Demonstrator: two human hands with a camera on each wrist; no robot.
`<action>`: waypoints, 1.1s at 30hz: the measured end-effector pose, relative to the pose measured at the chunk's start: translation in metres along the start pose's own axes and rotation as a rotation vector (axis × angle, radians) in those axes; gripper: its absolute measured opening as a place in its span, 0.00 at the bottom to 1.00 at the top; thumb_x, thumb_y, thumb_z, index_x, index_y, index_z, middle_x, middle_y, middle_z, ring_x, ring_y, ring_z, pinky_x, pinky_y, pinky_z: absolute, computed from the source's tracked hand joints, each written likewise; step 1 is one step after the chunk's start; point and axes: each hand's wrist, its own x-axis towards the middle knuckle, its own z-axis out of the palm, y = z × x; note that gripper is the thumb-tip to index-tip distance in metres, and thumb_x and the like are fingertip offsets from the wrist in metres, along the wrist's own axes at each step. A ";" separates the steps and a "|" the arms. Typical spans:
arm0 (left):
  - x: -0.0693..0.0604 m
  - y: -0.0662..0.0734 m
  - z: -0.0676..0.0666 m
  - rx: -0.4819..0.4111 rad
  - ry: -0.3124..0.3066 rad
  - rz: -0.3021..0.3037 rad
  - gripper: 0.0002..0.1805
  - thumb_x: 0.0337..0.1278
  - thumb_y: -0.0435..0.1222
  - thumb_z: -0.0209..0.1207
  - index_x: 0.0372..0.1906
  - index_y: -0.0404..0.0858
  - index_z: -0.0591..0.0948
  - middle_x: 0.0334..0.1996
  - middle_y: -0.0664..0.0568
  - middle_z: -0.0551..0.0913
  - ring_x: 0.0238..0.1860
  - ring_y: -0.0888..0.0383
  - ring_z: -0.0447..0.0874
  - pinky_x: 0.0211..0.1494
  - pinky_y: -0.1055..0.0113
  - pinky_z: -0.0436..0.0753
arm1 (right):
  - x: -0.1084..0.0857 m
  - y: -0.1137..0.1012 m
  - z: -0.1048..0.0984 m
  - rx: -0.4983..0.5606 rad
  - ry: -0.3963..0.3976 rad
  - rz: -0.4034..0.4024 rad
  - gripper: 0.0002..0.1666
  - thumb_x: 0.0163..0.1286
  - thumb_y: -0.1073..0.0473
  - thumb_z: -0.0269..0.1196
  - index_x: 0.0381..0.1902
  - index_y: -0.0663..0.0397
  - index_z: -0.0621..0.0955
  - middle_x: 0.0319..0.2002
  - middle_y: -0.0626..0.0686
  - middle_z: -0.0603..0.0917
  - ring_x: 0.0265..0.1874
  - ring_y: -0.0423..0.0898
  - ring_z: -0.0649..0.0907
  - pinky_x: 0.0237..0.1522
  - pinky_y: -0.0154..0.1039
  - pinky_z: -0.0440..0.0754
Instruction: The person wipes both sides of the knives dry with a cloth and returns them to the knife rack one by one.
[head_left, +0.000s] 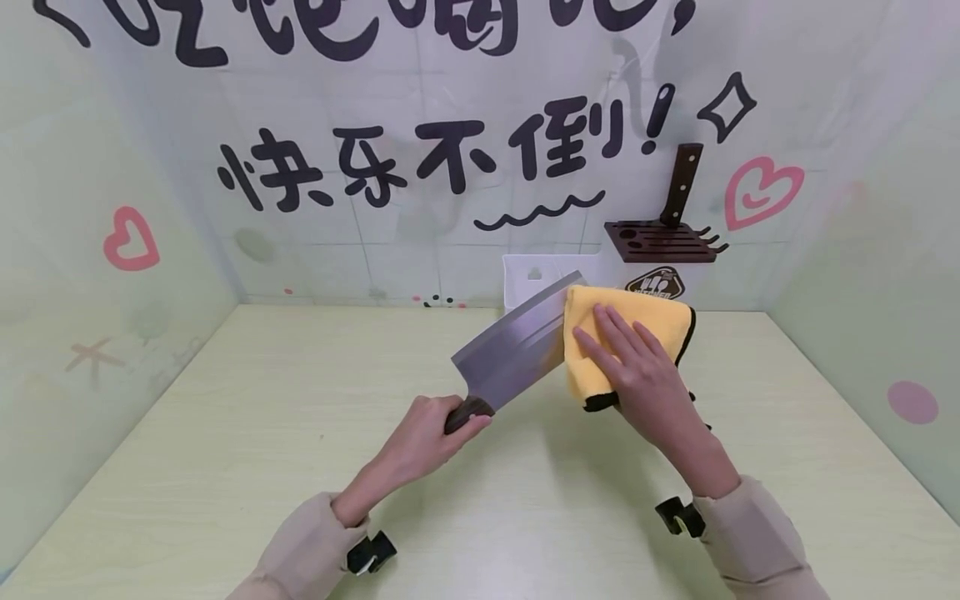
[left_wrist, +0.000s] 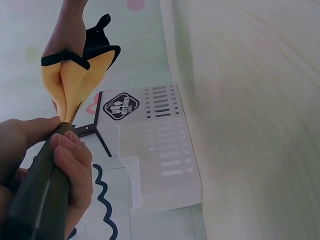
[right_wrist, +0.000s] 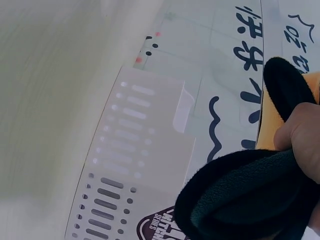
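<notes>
My left hand (head_left: 423, 437) grips the dark wooden handle (head_left: 469, 414) of a cleaver (head_left: 517, 346), whose broad blade slants up to the right above the table. Over the blade's far end lies a folded yellow cloth (head_left: 630, 321) with a black edge. My right hand (head_left: 645, 375) holds this cloth, fingers spread along its upper face and thumb underneath, as the right wrist view shows. In the left wrist view the cloth (left_wrist: 70, 85) wraps both sides of the blade, which appears nearly edge-on. The blade's tip is mostly hidden by the cloth.
A white slotted knife rack (head_left: 551, 271) stands against the back wall, behind the blade and cloth. Its dark brown slotted top (head_left: 637, 243) carries a riveted dark handle (head_left: 682, 183) standing upright. Printed walls enclose the pale wooden table (head_left: 300, 417) at the back and both sides.
</notes>
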 end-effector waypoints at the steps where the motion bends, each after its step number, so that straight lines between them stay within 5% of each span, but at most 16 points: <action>1: 0.000 0.000 0.000 0.002 -0.001 0.003 0.18 0.57 0.42 0.55 0.18 0.36 0.71 0.11 0.57 0.67 0.10 0.70 0.60 0.12 0.76 0.62 | 0.000 0.001 0.000 -0.004 -0.002 0.008 0.35 0.45 0.80 0.62 0.54 0.59 0.73 0.58 0.66 0.68 0.59 0.59 0.67 0.54 0.55 0.66; 19: 0.000 -0.001 -0.001 0.030 -0.020 0.012 0.19 0.57 0.43 0.55 0.16 0.38 0.70 0.10 0.58 0.66 0.09 0.70 0.58 0.12 0.77 0.60 | 0.000 0.002 -0.002 -0.047 -0.036 0.136 0.36 0.44 0.70 0.69 0.55 0.61 0.72 0.56 0.67 0.69 0.58 0.59 0.68 0.53 0.55 0.67; 33: 0.002 0.000 -0.001 0.037 -0.030 0.006 0.19 0.57 0.43 0.55 0.15 0.39 0.69 0.09 0.59 0.64 0.09 0.70 0.56 0.12 0.77 0.58 | 0.003 -0.005 -0.002 -0.108 0.018 0.084 0.31 0.47 0.75 0.64 0.53 0.59 0.75 0.55 0.65 0.71 0.57 0.58 0.69 0.52 0.56 0.67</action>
